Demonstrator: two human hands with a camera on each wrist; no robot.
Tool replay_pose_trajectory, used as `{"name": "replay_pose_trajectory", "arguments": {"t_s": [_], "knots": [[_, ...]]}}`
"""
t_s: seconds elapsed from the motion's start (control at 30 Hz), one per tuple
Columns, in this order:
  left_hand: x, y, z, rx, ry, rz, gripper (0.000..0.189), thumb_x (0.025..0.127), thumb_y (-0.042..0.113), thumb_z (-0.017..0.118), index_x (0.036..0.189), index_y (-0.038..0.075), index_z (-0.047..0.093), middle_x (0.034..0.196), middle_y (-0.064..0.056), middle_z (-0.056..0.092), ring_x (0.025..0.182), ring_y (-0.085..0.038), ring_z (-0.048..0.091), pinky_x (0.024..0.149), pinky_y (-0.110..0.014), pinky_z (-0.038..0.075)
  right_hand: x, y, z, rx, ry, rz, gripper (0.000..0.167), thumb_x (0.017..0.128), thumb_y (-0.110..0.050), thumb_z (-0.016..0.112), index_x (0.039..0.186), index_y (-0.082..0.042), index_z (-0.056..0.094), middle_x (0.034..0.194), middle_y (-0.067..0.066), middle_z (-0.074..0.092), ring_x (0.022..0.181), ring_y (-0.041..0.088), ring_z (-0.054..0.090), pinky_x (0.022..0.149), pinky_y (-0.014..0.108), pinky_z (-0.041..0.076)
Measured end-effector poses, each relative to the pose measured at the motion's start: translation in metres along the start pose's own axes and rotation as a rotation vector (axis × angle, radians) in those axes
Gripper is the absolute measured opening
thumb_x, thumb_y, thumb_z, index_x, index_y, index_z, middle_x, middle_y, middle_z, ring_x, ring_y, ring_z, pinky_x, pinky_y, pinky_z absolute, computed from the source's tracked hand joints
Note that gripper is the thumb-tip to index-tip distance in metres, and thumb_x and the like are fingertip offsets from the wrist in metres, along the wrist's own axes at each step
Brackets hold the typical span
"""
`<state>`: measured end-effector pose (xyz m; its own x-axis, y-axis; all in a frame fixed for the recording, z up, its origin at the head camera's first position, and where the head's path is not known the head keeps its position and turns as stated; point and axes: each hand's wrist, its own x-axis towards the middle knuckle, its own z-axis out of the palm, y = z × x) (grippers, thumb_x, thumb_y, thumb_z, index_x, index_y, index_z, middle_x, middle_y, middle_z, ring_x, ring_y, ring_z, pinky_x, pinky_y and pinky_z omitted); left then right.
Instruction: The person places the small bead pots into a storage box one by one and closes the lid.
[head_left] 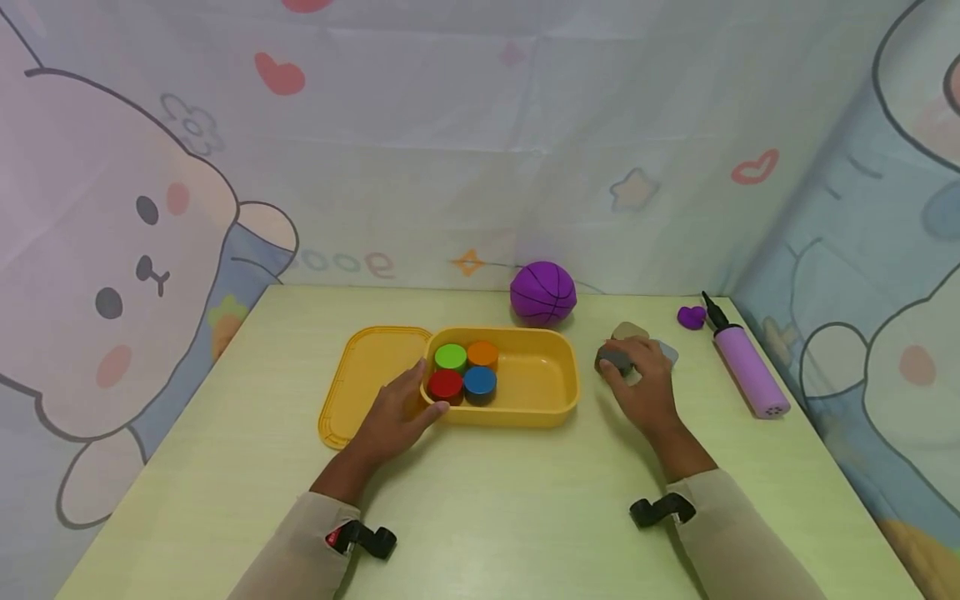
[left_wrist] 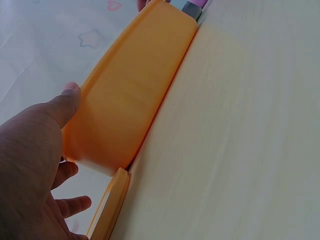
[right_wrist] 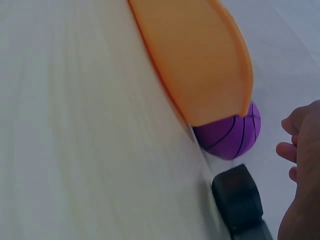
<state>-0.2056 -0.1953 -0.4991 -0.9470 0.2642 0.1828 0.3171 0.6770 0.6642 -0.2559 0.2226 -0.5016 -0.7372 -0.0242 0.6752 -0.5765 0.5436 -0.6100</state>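
A yellow box stands on the table, with several round pieces inside its left half: green, orange, red and blue. At the box's left end is my left hand, its thumb touching the near rim and its fingers spread. My right hand hovers over a dark grey block, thumb and fingers loosely bent. The right wrist view has a gap between those fingertips and the dark block. A tan piece and a light blue piece lie partly hidden beside that hand.
The yellow lid lies flat at the box's left, partly under it. Behind the box sits a purple ball. On the right lie a lilac hand pump and a small purple heart. A printed curtain backs the table.
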Motion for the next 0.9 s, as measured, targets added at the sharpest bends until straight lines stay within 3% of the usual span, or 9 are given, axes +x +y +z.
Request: {"name": "replay_pose_trajectory", "arguments": {"t_s": [0.27,0.5,0.9], "knots": [[0.001,0.000,0.001,0.005,-0.007,-0.003,0.088,0.106,0.044,0.071,0.173,0.007,0.027,0.178,-0.015,0.035,0.166,-0.043,0.033,0.131,-0.078,0.019,-0.004,0.023,-0.005,-0.075,0.091,0.075,0.032,0.090,0.000,0.082,0.121,0.004,0.076,0.125,0.027,0.074,0.130,0.051,0.053,0.109,0.074,0.027],[0.003,-0.003,0.002,0.024,-0.005,-0.011,0.090,0.107,0.047,0.069,0.174,0.008,0.025,0.179,-0.015,0.034,0.166,-0.043,0.033,0.130,-0.078,0.019,-0.006,0.030,-0.006,-0.128,0.079,0.142,0.037,0.092,-0.008,0.085,0.125,0.004,0.074,0.130,0.029,0.070,0.138,0.051,0.046,0.106,0.076,0.020],[0.002,-0.003,0.003,0.039,0.013,0.014,0.089,0.106,0.044,0.070,0.173,0.004,0.027,0.177,-0.018,0.035,0.164,-0.045,0.035,0.127,-0.082,0.021,-0.006,0.027,-0.007,-0.237,0.032,0.264,0.043,0.088,-0.017,0.091,0.123,0.001,0.073,0.138,0.029,0.069,0.145,0.052,0.040,0.108,0.080,0.020]]}}
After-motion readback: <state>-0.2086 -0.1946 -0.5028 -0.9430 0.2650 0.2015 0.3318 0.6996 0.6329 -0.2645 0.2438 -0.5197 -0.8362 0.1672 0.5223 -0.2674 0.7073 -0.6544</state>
